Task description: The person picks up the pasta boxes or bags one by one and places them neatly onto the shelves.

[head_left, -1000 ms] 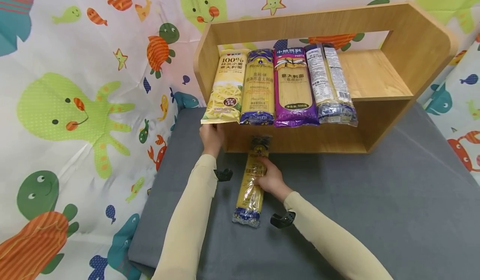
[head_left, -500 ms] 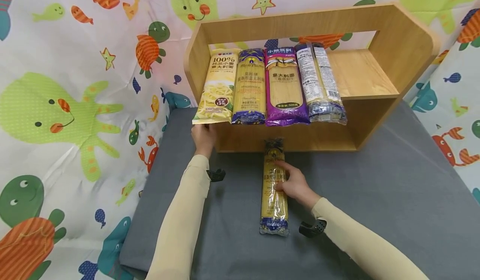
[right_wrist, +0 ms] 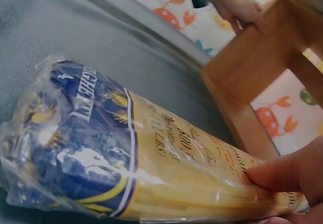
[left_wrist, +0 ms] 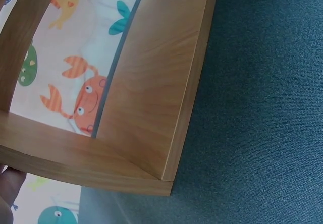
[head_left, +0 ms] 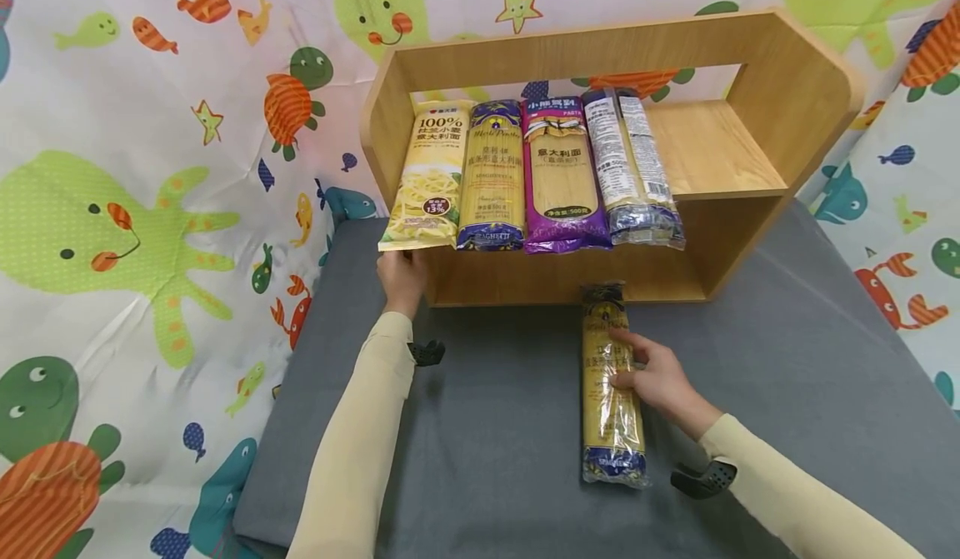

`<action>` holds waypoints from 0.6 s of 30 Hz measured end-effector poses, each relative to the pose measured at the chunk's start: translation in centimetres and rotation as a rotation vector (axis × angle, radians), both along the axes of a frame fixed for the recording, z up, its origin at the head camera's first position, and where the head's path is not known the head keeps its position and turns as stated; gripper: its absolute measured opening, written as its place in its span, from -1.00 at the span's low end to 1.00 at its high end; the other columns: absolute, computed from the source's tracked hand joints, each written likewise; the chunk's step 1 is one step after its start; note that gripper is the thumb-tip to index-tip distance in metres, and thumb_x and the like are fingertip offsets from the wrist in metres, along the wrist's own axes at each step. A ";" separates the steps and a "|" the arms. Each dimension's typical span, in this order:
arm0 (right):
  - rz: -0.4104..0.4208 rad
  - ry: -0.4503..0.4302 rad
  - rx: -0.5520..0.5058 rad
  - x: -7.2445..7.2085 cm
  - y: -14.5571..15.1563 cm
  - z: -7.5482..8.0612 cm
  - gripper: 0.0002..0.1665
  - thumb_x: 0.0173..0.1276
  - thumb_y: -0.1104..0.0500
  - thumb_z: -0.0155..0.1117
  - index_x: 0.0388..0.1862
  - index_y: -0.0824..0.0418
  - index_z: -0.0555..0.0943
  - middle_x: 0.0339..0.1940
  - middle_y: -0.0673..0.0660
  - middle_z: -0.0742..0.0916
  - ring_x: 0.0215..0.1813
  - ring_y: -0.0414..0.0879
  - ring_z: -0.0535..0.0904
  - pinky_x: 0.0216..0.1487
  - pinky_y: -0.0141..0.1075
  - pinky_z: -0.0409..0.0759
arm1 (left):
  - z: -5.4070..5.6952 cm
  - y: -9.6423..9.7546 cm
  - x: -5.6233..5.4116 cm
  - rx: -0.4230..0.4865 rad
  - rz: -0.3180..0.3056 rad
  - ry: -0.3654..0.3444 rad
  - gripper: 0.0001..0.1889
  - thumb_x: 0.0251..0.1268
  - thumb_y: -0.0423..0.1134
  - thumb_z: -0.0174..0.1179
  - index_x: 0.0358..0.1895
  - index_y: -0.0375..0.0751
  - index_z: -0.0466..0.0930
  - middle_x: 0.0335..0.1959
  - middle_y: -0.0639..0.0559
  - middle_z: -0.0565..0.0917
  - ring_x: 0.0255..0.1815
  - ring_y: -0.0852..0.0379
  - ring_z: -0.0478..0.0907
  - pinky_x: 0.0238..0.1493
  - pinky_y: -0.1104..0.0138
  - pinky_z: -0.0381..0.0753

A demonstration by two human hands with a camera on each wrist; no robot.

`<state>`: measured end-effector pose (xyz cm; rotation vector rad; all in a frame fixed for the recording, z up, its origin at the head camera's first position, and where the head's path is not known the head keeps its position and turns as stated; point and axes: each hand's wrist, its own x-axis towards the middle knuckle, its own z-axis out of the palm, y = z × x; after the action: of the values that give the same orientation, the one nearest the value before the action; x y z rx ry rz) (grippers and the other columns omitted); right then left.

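Note:
My right hand holds a clear-and-blue bag of spaghetti by its right side, in front of the shelf's lower level. In the right wrist view the thumb lies across the upper face of the spaghetti bag, and its blue end points toward the camera. My left hand grips the left side panel of the wooden shelf, partly hidden under the overhanging yellow pack. The right wrist view also shows the left hand at the panel's edge; only a bit of it shows in the left wrist view.
On the upper level lie a yellow pasta pack, a blue-ended spaghetti pack, a purple pasta pack and a pack with white labels. Their ends overhang the front. A grey cloth surface lies beneath; a printed curtain hangs behind.
My right hand has carried the spaghetti bag to the right along the shelf's front, and the bag has turned from slanting to nearly straight. The left hand keeps its grip on the side panel.

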<state>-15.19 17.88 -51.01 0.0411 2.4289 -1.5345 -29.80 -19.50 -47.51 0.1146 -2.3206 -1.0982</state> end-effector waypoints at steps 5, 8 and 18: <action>-0.029 -0.004 -0.039 1.0 3.4 1.9 -0.04 0.22 0.45 0.37 0.58 0.41 0.20 0.47 0.60 0.38 0.22 0.26 0.58 -0.21 -0.35 0.69 | -0.3 0.0 0.0 0.000 -0.001 -0.007 -0.69 0.54 -0.31 0.09 0.21 -0.30 0.60 -0.13 -0.35 0.78 -0.26 -0.26 0.73 -0.20 -0.08 0.66; -0.025 -0.011 -0.066 1.7 5.7 3.5 -0.04 0.26 0.44 0.35 0.59 0.42 0.14 0.50 0.59 0.33 0.03 -0.20 0.66 -0.25 -0.33 0.72 | -0.3 0.0 0.1 -0.005 0.005 -0.007 -0.70 0.52 -0.32 0.10 0.20 -0.31 0.61 -0.13 -0.35 0.78 -0.25 -0.26 0.72 -0.19 -0.08 0.67; 0.020 -0.004 -0.150 2.9 13.0 11.9 -0.15 0.43 0.44 0.22 0.50 -0.29 0.36 -0.09 -0.45 0.69 -0.19 -0.33 0.69 -0.37 -0.23 0.71 | 0.3 0.1 0.3 0.006 -0.001 -0.021 -0.69 0.50 -0.35 0.10 0.22 -0.32 0.60 -0.05 -0.36 0.76 -0.10 -0.30 0.74 -0.07 -0.10 0.68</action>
<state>-12.32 30.86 -39.10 -0.0090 2.2965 -1.7013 -29.54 -19.41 -47.21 0.1286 -2.3364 -1.1098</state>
